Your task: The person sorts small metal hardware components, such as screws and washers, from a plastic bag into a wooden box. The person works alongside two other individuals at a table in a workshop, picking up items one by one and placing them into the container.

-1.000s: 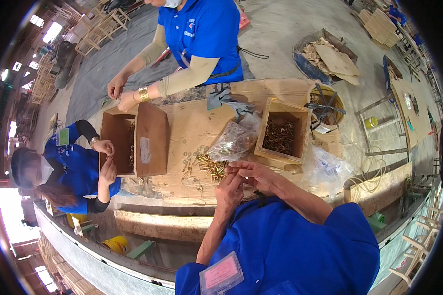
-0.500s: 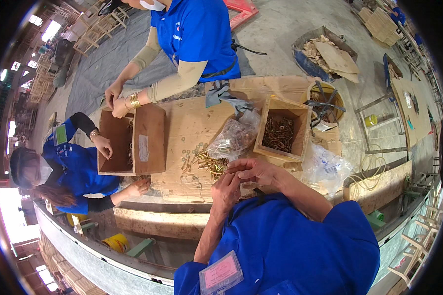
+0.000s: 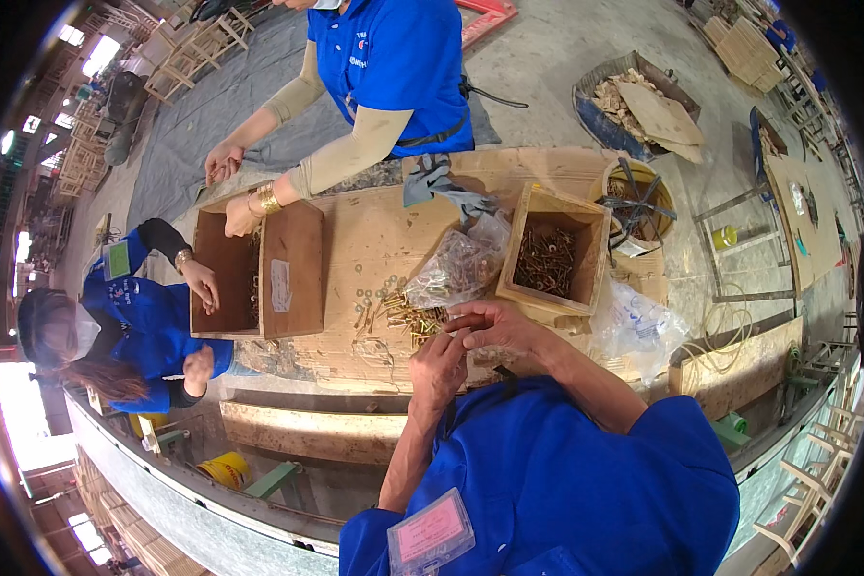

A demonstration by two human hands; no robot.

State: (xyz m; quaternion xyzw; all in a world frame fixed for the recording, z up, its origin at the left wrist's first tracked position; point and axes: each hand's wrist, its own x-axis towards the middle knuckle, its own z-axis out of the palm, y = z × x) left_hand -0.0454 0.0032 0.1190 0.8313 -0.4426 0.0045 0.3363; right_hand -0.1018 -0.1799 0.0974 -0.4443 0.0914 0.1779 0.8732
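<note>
My left hand (image 3: 438,368) and my right hand (image 3: 501,326) meet at the near edge of the table, fingertips together. Both are closed in a pinch; whatever lies between the fingers is too small or hidden to make out. Just beyond them is a loose pile of brass-coloured bolts (image 3: 415,317), with flat washers (image 3: 364,296) scattered to its left. A see-through plastic bag (image 3: 459,259) of hardware rests behind my hands. To its right stands a wooden box (image 3: 586,213) partly filled with bolts (image 3: 545,259).
At the left, two co-workers in blue reach around a larger wooden box (image 3: 302,235). A grey cloth (image 3: 444,190) lies on the cardboard-covered tabletop (image 3: 370,226). A bucket (image 3: 664,178), an empty plastic bag (image 3: 638,322) and a bin of scraps (image 3: 595,115) are at the right.
My hands stay almost where they were, fingers still together. The seated co-worker's lower hand has drawn back left from the table edge; the standing co-worker's hands have moved apart over the box.
</note>
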